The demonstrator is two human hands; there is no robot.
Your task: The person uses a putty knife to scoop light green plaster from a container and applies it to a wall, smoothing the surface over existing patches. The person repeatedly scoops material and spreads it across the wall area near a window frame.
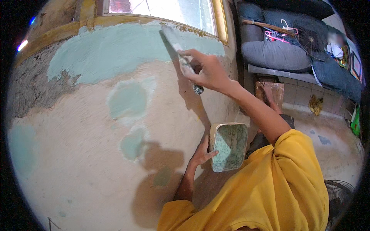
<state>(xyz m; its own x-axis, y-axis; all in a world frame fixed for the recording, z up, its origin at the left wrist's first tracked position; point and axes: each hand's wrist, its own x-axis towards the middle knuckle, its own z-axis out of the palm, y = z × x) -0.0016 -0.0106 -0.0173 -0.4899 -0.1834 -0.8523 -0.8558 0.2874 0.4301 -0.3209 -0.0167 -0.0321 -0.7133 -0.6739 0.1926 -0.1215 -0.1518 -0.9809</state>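
My right hand (208,71) grips a putty knife (173,42) by its dark, spattered handle; its long blade, smeared pale, reaches up to the top of a pale teal filler band (96,54) under the yellow window frame (86,15). My left hand (204,153) holds a square, off-white tub (231,144) coated inside with green filler, its thumb over the rim. The cream wall (77,142) carries several teal patches and a rough grey area at the left.
At the upper right stand a dark sofa (275,56), a black fan (312,40) and hangers. A bare foot rests on a worn wooden block (273,86) beside white tiles (298,94). Another fan (343,194) is at the lower right, on the concrete floor (327,150).
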